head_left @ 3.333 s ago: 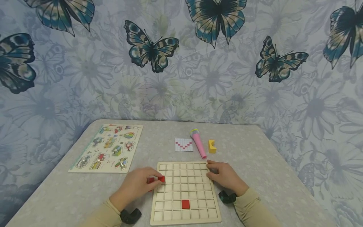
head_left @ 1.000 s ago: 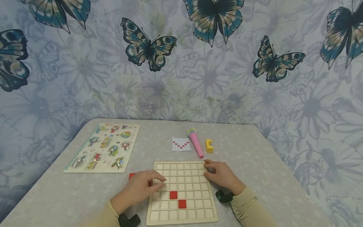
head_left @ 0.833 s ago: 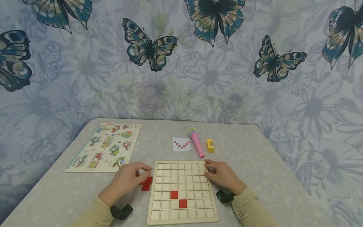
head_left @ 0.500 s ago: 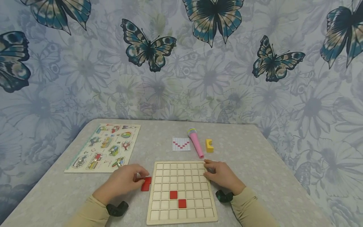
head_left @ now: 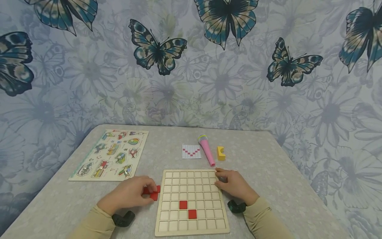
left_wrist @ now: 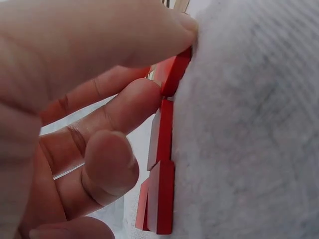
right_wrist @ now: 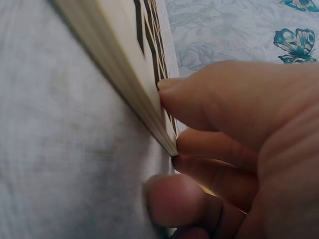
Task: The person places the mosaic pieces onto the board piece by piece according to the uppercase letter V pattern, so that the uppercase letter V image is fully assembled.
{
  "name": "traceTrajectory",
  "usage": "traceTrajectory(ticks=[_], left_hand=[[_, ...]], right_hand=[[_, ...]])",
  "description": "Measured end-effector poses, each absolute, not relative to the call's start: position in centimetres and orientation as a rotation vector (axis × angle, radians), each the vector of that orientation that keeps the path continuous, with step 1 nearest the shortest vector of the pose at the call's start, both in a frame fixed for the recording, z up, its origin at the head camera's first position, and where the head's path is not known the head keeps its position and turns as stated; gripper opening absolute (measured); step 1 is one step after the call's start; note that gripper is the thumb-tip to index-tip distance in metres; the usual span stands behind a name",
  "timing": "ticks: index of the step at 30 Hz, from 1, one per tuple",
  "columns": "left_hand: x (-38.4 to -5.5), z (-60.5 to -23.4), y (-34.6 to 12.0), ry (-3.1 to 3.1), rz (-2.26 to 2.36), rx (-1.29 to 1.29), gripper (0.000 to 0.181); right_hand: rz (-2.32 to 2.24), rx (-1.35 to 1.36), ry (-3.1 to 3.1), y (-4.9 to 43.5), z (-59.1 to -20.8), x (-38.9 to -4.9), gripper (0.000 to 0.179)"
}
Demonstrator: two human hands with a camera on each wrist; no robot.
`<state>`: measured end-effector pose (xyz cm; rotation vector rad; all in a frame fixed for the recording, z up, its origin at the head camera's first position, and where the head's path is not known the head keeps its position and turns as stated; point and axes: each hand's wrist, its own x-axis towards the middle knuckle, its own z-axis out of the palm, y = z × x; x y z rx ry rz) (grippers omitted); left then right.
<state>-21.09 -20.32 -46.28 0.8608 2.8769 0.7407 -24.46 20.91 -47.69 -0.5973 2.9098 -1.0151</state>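
My left hand (head_left: 131, 192) is at a small group of red square tiles lying on the table beside the board's left edge. In the left wrist view, thumb and finger pinch one red tile (left_wrist: 174, 72) at its edges, while several more red tiles (left_wrist: 162, 199) lie in a row beside it. A pale wooden grid board (head_left: 206, 194) lies flat, with one red tile (head_left: 183, 204) and another red tile (head_left: 192, 214) sitting diagonally in its cells. My right hand (head_left: 237, 186) holds the board's upper right edge, its thumb on the top face and fingers against the side.
Beyond the board lie a white card (head_left: 191, 151) with a red V pattern on a grid, a pink toy microphone (head_left: 207, 151) and a yellow notched block (head_left: 221, 153). A picture puzzle board (head_left: 111, 156) occupies the back left. A butterfly-patterned wall (head_left: 191, 83) stands behind the table.
A second red tile has gone into the board, up and left of the first. My left hand has moved back left to the loose tiles. The right hand stays at the board's edge.
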Motion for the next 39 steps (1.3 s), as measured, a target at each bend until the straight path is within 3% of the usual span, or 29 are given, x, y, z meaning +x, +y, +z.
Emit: traceTrajectory(ticks=[39], left_hand=[[-20.78,-45.96,-19.75,2.924,0.822,0.862,0.023]], right_hand=[[-1.007,-0.59,2.899,20.83,-47.63,-24.49,0.041]])
